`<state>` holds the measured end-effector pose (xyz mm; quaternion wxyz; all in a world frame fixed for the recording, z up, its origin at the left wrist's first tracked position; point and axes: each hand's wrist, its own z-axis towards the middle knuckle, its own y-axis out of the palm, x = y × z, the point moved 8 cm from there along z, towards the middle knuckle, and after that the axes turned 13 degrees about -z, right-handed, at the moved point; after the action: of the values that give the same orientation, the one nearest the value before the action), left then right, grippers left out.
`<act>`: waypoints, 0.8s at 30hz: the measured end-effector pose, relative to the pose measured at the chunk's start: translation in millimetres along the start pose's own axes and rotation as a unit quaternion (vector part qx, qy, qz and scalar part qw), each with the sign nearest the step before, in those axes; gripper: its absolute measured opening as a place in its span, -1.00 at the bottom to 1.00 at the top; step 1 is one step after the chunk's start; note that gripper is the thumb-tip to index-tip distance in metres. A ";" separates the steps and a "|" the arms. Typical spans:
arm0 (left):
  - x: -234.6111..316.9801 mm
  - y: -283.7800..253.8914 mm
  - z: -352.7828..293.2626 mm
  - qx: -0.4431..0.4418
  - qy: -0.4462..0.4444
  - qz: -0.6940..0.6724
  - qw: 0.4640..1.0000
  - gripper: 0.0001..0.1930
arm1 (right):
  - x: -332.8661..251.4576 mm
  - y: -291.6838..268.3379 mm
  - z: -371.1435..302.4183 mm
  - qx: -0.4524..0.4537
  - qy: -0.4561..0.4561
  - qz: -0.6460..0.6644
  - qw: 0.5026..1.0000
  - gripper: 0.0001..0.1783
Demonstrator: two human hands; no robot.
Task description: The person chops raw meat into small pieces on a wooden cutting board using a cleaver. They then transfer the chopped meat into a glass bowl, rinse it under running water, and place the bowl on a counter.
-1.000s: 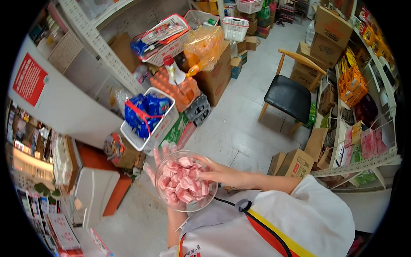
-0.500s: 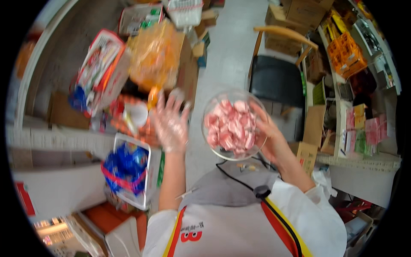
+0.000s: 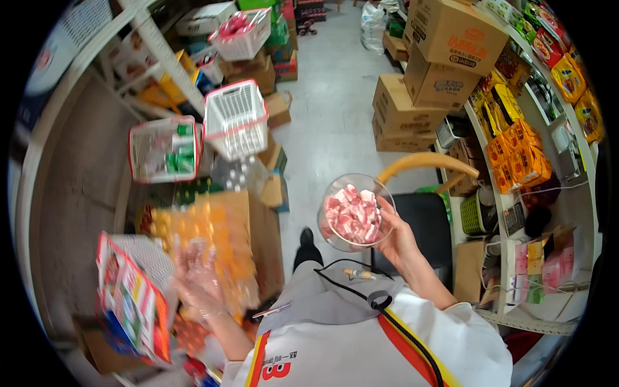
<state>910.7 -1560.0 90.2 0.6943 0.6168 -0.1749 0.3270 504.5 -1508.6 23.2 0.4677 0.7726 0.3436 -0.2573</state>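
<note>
1. Right hand (image 3: 401, 240), bare: grip closed on the right side of a clear bowl (image 3: 336, 237); fingers at the wall, part of them hidden.
2. Bowl tilted a little, its open top facing the camera. Held in the air in front of the body, over the walkway floor (image 3: 329, 84) as seen from above, just left of the chair.
3. In the bowl: a heap of raw meat chunks (image 3: 353, 216), pink with pale fat.
4. Left hand (image 3: 196, 274), in a thin clear glove: grip open, fingers apart, nothing held. Slightly blurred. It overlaps an orange plastic bag (image 3: 232, 235); cannot tell whether they touch. Well apart from the bowl.
5. Orange bag lies by a tall cardboard box (image 3: 265, 245). Lower left, near the gloved hand: a pile of printed packets (image 3: 132, 297), also blurred.
6. Beyond, on the left: a white basket with a red rim (image 3: 221, 135), and beside it another basket (image 3: 133, 151) with green bottles (image 3: 180, 158).
7. Right: chair (image 3: 422, 222), black seat, curved wooden back. Stacked cartons (image 3: 445, 58) farther up; shelf with orange packets (image 3: 521, 158) along the side.
8. Grey apron (image 3: 303, 300) over a white shirt; one dark shoe (image 3: 307, 237) on the floor.
</note>
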 end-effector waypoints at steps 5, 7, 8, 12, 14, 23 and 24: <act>-126.1 94.2 220.5 -0.101 -0.079 -0.008 0.992 -0.44 | -98.8 21.4 136.0 0.077 -0.023 -0.003 0.997 -0.30; -188.2 138.9 290.7 -0.144 -0.139 0.022 0.979 -0.47 | -141.0 19.3 188.0 0.095 -0.058 0.030 0.993 -0.31; -220.0 158.4 318.4 -0.171 -0.168 0.026 0.971 -0.46 | -151.4 13.7 208.9 0.108 -0.071 0.052 0.990 -0.31; -355.1 242.0 437.3 -0.283 -0.257 -0.004 0.924 -0.42 | -213.4 -27.8 298.0 0.190 -0.117 0.098 0.970 -0.35; -412.2 279.6 496.7 -0.307 -0.259 0.001 0.916 -0.42 | -252.6 -47.1 355.9 0.211 -0.132 0.102 0.963 -0.34; -559.7 334.7 769.5 -0.205 -0.245 0.046 0.947 -0.53 | -475.6 -34.2 669.1 0.156 -0.089 0.070 0.981 -0.36; -565.5 336.5 799.4 -0.185 -0.224 0.048 0.956 -0.53 | -500.5 -28.9 706.2 0.146 -0.083 0.066 0.984 -0.37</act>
<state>403.5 -2462.3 116.7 0.7225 0.5258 -0.4133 0.1752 112.4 -2279.7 63.6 0.3925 0.8297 0.2109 -0.3363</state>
